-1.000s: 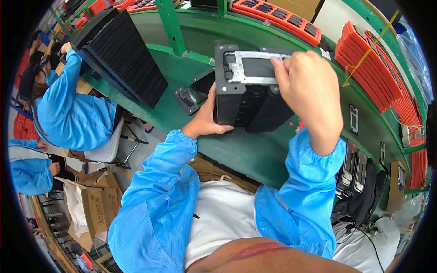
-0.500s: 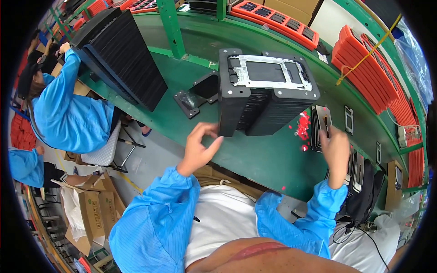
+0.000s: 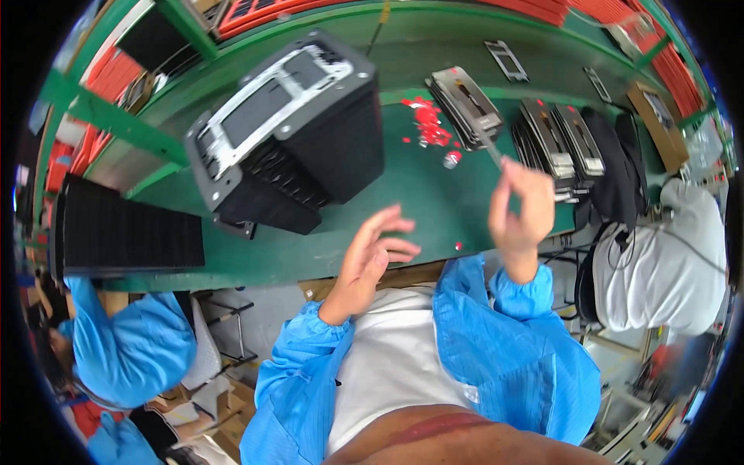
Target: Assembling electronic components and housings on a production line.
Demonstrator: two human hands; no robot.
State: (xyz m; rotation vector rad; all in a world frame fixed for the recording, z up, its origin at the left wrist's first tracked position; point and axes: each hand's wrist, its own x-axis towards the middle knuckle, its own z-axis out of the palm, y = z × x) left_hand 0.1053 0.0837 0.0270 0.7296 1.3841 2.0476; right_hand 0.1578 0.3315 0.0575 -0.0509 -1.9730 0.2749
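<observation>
My right hand (image 3: 524,208) pinches a thin silvery stick-like tool (image 3: 490,147), smeared by motion. Its far end reaches the near edge of a stack of flat silver-and-black frames (image 3: 465,99); I cannot tell whether they touch. My left hand (image 3: 368,260) hovers over the bench's front edge with its fingers apart, holding nothing. Left of the frames lies a scatter of small red pieces (image 3: 426,122). A tall stack of black trays (image 3: 341,147) stands to the far left of my hands, a white-silver rectangular frame (image 3: 267,101) on its top.
More frame stacks (image 3: 546,136) stand on the green bench (image 3: 418,201) to the right, beside black cloth (image 3: 620,147) and a cardboard box (image 3: 655,124). Another black tray stack (image 3: 132,232) is at left, near a co-worker in blue (image 3: 136,341). A person in white (image 3: 659,263) is at right.
The view has swung right, shifting the bench items leftward. My right hand has drawn back from the frame stack and now holds the thin tool. My left hand has left the tray stack's side.
</observation>
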